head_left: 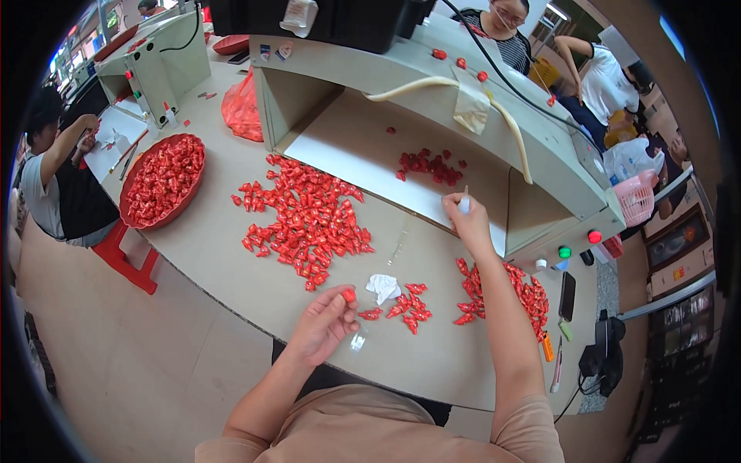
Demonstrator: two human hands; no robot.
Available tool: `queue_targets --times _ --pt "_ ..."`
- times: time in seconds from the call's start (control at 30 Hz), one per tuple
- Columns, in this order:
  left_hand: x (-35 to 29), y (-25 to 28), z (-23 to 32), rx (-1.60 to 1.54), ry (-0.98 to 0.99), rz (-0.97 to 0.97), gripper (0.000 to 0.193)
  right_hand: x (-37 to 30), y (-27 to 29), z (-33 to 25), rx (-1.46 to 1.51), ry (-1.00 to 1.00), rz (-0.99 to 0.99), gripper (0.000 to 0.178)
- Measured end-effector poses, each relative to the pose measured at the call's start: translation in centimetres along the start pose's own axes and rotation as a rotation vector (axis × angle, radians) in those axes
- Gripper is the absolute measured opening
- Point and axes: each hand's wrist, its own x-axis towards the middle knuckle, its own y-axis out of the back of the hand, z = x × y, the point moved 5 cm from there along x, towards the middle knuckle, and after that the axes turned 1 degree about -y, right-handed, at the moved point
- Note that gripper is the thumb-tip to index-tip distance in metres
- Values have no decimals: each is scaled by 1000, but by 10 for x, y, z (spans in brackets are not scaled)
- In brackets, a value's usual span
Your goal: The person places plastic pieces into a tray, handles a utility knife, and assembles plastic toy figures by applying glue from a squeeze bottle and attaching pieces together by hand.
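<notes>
Near the table's front edge my left hand (pixel 320 328) pinches a small red plastic piece (pixel 349 295) between thumb and fingertips. My right hand (pixel 471 225) reaches forward to the front of the grey box-shaped machine (pixel 532 197). Its fingers close round a small white bottle with a thin nozzle (pixel 464 204), mostly hidden by the hand. Beyond that hand, loose red pieces (pixel 432 166) lie inside the machine's opening. A crumpled white tissue (pixel 384 288) and a small group of red figures (pixel 411 306) rest right of my left hand.
A large heap of red figures (pixel 309 220) covers the table's middle; another heap (pixel 529 297) lies beneath my right forearm. Left stands a full red basin (pixel 199 174). A phone (pixel 567 297), orange lighter (pixel 548 346) and cutter (pixel 557 366) lie right. A co-worker (pixel 58 170) sits left.
</notes>
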Motion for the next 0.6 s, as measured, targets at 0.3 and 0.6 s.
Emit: queue_targets --times 0.3,0.6 --pt "-5 1 -5 1 120 -81 25 127 -28 40 -886 314 154 60" --pt "0 -10 -7 24 179 -144 26 111 -7 48 -746 744 316 62"
